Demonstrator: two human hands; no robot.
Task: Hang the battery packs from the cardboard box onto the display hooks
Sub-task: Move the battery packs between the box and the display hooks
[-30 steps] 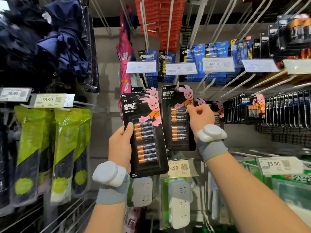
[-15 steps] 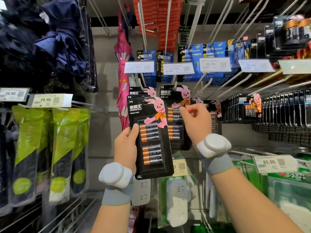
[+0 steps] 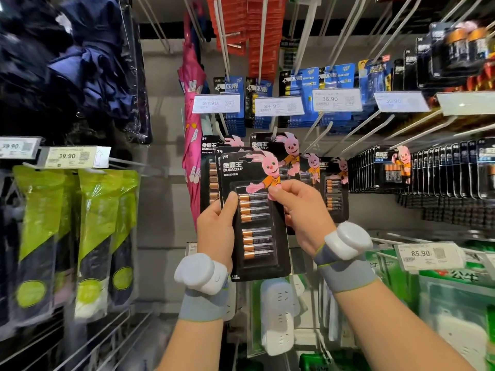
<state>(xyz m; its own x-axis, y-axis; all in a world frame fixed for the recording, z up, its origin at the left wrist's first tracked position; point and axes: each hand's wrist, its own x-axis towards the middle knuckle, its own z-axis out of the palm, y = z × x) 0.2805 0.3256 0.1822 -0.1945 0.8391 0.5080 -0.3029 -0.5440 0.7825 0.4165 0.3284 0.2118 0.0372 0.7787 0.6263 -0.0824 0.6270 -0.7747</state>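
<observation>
At a shop's grey hook wall, below a 24.90 tag, left hand grips, right hand pinches Duracell battery packs.

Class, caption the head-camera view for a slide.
Left hand holds stacked Duracell battery packs; right hand pinches the front pack.

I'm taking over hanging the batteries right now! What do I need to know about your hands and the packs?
Left hand: grips a stack of Duracell battery packs, at least two, by the left edge.
Right hand: pinches the front pack near the bunny picture.
Done: hung packs sit on the display hook just behind.
Left: take the front pack, slip its top hole onto a hook, then hang the rest. The cardboard box is out of view.
</observation>
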